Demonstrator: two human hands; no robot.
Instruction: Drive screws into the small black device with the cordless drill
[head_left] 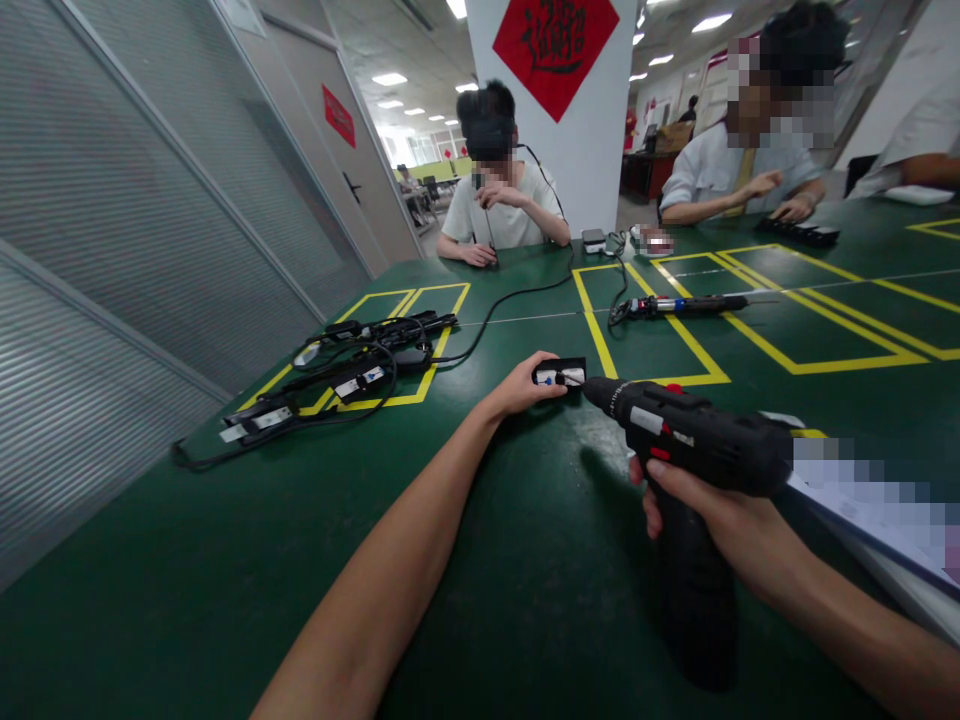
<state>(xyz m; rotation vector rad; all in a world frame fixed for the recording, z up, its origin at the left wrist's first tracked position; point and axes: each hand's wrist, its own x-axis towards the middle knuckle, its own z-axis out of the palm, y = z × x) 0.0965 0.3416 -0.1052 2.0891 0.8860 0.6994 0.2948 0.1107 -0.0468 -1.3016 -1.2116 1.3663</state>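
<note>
In the head view my right hand (697,490) is wrapped round the handle of a black cordless drill (697,432) with red accents. The drill points left, and its chuck is close against a small black case (574,364) with a white panel and a bit of blue. Whether the bit touches the case I cannot tell. Fingers of my left hand (529,385) grip the left end and near edge of that case on the green table (480,540). The drill's shadow falls on the table beneath it.
Black strips and tangled cables (367,360) lie on the left. A pen-shaped electric screwdriver (686,306) with a cord rests among yellow tape outlines. Papers (870,500) are at right. Across the table sit a person in a headset (499,195) and another person (750,170).
</note>
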